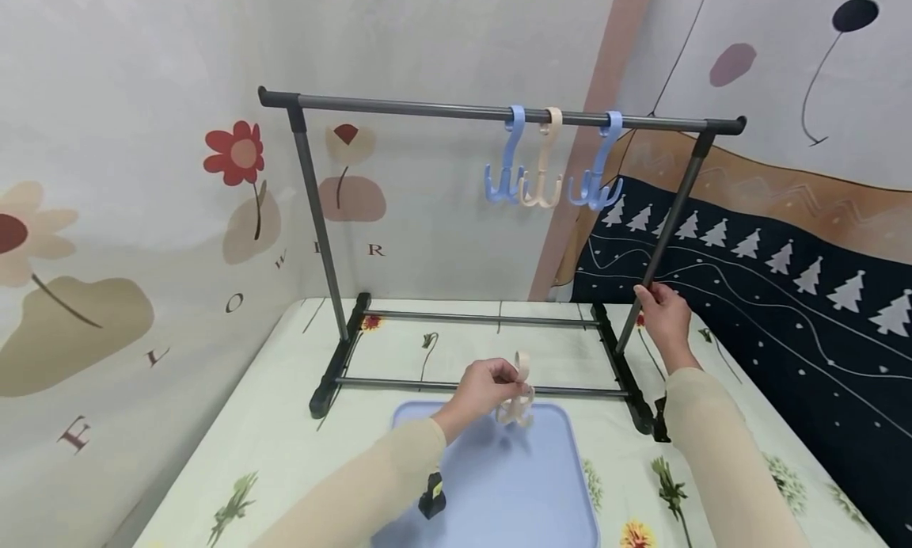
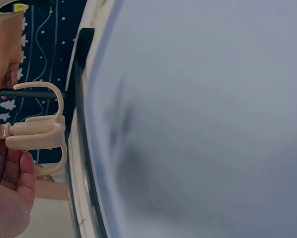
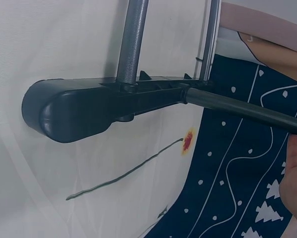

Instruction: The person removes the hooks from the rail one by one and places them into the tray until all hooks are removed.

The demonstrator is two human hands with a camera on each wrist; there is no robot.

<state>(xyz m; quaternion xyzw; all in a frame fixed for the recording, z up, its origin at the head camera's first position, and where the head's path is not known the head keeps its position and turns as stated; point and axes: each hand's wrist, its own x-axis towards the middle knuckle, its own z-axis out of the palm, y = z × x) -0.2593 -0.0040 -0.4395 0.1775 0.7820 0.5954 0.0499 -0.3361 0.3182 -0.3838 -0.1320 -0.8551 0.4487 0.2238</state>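
Left hand [image 1: 484, 388] has a beige hook [image 2: 37, 135] pinched by the tray's [image 1: 513, 492] far edge; right hand [image 1: 666, 320] grips a post [image 1: 673, 215]. Probably mid-hanging, so next it'd need lifting to the bar [image 1: 413, 108] near those three hooks [image 1: 545, 154].

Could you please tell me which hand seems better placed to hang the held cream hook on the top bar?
Probably the left hand: it holds the cream multi-prong hook, while the right hand grips the rack's side post.
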